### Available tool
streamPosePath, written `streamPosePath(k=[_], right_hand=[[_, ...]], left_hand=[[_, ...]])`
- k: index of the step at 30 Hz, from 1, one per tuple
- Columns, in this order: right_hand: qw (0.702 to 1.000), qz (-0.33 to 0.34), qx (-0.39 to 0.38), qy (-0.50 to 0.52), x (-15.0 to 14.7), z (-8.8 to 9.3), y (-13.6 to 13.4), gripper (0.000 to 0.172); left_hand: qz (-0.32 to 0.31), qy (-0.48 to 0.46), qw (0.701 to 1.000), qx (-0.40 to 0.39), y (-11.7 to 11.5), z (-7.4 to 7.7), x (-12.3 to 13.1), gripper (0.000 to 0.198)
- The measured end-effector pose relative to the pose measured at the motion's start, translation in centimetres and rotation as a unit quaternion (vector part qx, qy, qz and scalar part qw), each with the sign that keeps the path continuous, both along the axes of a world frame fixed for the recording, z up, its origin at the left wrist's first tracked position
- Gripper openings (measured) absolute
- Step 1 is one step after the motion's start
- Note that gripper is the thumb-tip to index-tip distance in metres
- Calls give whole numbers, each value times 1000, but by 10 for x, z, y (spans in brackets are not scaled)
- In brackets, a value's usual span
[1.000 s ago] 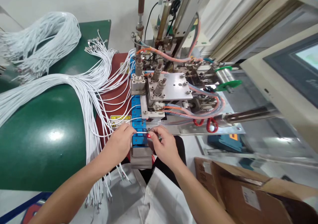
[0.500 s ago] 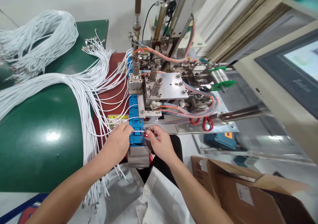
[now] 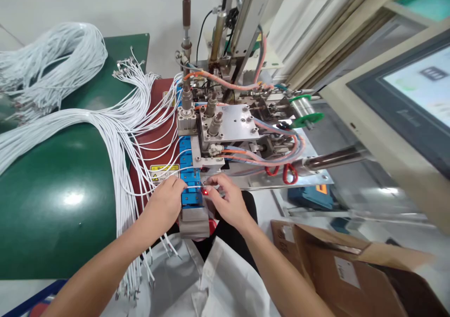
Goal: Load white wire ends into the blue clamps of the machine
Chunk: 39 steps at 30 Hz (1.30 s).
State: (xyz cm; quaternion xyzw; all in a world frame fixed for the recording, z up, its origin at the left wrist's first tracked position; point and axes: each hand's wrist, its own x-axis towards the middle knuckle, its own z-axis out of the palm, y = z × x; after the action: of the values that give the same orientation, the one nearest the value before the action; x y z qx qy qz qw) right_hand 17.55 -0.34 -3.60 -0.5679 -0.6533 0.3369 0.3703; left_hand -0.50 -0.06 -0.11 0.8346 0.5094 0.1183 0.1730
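My left hand (image 3: 164,203) and my right hand (image 3: 227,200) meet over the near end of a row of blue fixture blocks (image 3: 190,176) on a small metal machine (image 3: 228,124). Between them runs a thin white wire (image 3: 194,186), pinched at each end by the fingers of both hands, lying across a blue block. A red light (image 3: 205,192) glows beside my right fingertips. A grey metal block (image 3: 193,224) sits just below the hands.
A big bundle of white wires (image 3: 105,124) drapes over a green cover (image 3: 59,195) at left, with several ends laid in the blue blocks. A touchscreen panel (image 3: 404,96) stands at right. A cardboard box (image 3: 351,270) lies at lower right.
The view shifted slightly left and up. Both hands stayed at the near blue block, nudging the wire a little farther along the row.
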Motion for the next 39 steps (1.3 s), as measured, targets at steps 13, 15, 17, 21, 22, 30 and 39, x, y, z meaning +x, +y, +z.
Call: streamPosePath(k=[13,15,17,21,22,30,39], right_hand=[[998,-62,31,7,-9,-9,-1,12],[996,-87,2,25,-9,-8,-4,15],[996,-84,-16,29,-8,-4,-6,18],[997,-75,-27,15,-11,2,-3,15],[997,-77,-30,11,-12,2,-2,14],[979,-110,-132,109,-22,-10,-5,20],[992,-70,-101,14,-19,-15,0,34]], left_hand=[[0,-10,1000,2,-2,-4,-2,23],[-1,-11,1000,1,-2,-4,-1,23],[-1,-10,1000,-2,-2,-4,-1,23],[0,-12,1000,-7,-3,-4,-2,23],[0,-14,1000,-7,-3,-3,-1,22],[-4,-16,1000,-1,-3,-2,-1,23],[-12,15,1000,15,-6,-3,-1,23]])
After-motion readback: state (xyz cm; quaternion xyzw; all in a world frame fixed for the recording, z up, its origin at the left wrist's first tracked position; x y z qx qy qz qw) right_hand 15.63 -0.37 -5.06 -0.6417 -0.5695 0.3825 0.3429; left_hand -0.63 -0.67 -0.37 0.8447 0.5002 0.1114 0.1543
